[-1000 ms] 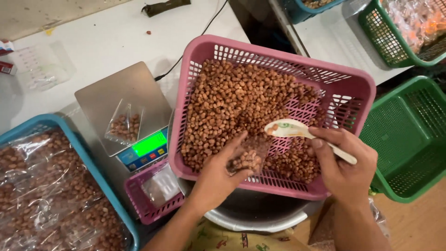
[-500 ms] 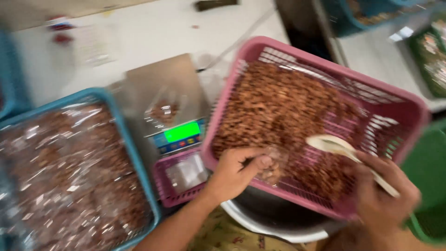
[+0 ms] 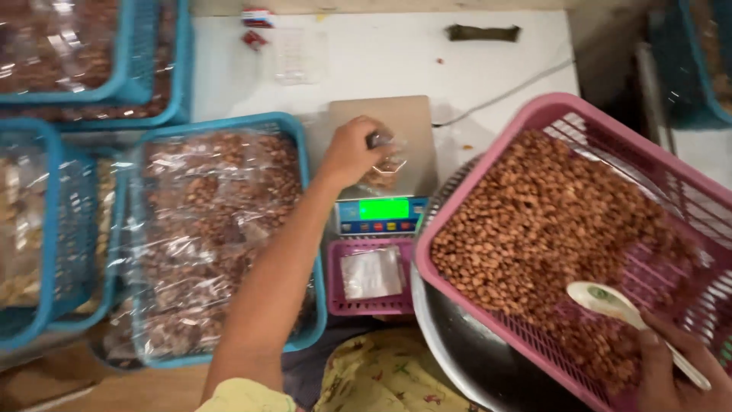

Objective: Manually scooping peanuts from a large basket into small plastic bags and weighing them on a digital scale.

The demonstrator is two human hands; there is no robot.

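A: Start with the largest items. Where do they stand?

B: The pink basket (image 3: 610,252) of brown peanuts fills the right side and rests over a metal basin (image 3: 457,358). A blue basket (image 3: 221,236) of filled clear bags lies to the left. Between them stands the digital scale (image 3: 385,164), with a small pink tray (image 3: 372,276) of empty bags just in front of it.

A: Which hand is on the scale?

B: The left hand (image 3: 352,152). It reaches forward over the blue basket's corner, and its fingers are pinched on the top of a small clear bag of peanuts (image 3: 385,169). The bag sits on the scale platform, directly under and slightly right of the hand. Its mouth points up into the pinch.

A: And the other hand?

B: The right hand (image 3: 671,366) is at the near right corner of the pink basket, well apart from the scale. It is closed around the handle of a pale plastic spoon (image 3: 621,309). The spoon's long axis runs from the hand up and left, bowl over the peanuts.

A: Which is nearer the bag?

B: The left hand; it already touches it.
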